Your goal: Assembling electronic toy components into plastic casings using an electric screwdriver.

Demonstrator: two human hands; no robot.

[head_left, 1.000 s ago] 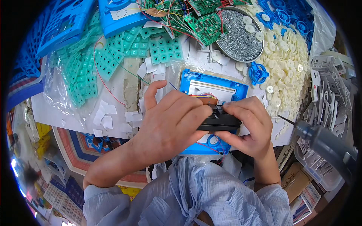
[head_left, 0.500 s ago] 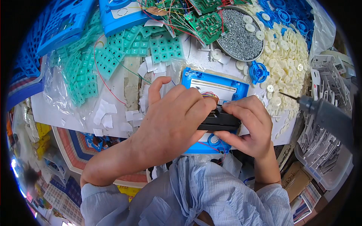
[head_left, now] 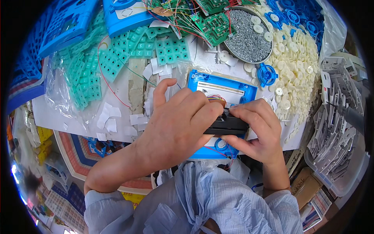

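A black plastic part [head_left: 228, 125], long and box-like, is held between both hands above an open blue plastic casing [head_left: 251, 93]. My left hand [head_left: 181, 115] is closed on its left side, with the back of the hand hiding the fingertips. With thumb below and fingers on top, my right hand [head_left: 257, 128] pinches the right end. Thin coloured wires [head_left: 217, 98] come out beside my left fingers. A pale panel with a long slot lies inside the casing's far half. In the near half, a blue ring [head_left: 221, 144] and a red wire show.
Teal rubber keypads [head_left: 113, 58] and paper scraps [head_left: 109, 117] lie to the left. Green circuit boards [head_left: 212, 25] and a round tray of screws [head_left: 249, 58] stand beyond the casing. White discs [head_left: 290, 70] heap at right. A grey screwdriver-like tool [head_left: 350, 115] hangs near the right rim.
The hanging tool has swung to the right, away from the white discs. Both hands keep nearly the same grip on the black part.
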